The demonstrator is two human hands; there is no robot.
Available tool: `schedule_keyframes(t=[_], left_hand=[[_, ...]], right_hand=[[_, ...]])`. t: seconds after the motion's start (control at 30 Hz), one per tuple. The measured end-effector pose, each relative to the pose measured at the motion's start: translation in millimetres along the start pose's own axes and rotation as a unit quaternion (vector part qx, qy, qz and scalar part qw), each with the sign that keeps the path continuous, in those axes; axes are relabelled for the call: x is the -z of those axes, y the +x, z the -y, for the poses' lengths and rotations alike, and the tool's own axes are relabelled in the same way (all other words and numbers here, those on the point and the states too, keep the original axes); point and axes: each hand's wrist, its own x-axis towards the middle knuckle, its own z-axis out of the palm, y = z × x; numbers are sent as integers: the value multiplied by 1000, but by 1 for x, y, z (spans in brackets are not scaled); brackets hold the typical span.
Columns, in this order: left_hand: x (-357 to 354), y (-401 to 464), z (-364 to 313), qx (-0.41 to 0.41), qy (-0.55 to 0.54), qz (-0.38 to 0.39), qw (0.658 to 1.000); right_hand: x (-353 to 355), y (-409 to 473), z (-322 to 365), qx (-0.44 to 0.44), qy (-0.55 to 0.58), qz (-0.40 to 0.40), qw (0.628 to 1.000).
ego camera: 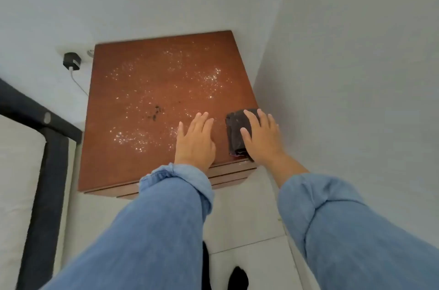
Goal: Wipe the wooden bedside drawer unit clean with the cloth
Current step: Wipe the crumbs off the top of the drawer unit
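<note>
Dark folded cloth [236, 134] lies at the near right corner of the wooden bedside drawer unit [133, 161], close to the right wall. Judged from its soft folds, the cloth is light, limp and compressible; it should slide readily over the smooth top under flat palm pressure. Best hold: palm over the middle of the fold, fingers spread to the far edge, so it does not unroll.

Right hand [261, 137]: fingers nearly straight and slightly spread, laid on top of the cloth, thumb on its left part. No pinch is visible.

Left hand [196, 140]: fingers straight and close together, palm down over the bare top just left of the cloth; it holds nothing.

Pale specks [211, 79] and a dark smudge [155, 112] cover the middle and far areas of the top, so wiping appears not yet done. The unit itself looks rigid and heavy enough to stay put under pressure
</note>
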Motion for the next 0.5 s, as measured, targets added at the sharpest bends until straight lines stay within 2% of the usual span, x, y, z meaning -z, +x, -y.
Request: schedule_keyframes(t=[0.2, 0.33, 0.5], left_hand=[[-27, 65, 17, 32, 7, 36, 999], [-42, 86, 26, 53, 11, 72, 996], [-54, 81, 28, 46, 8, 36, 998]], right_hand=[[-40, 44, 6, -34, 13, -60, 998], [-69, 45, 5, -52, -31, -119, 991], [-80, 51, -2, -33, -36, -166, 985]])
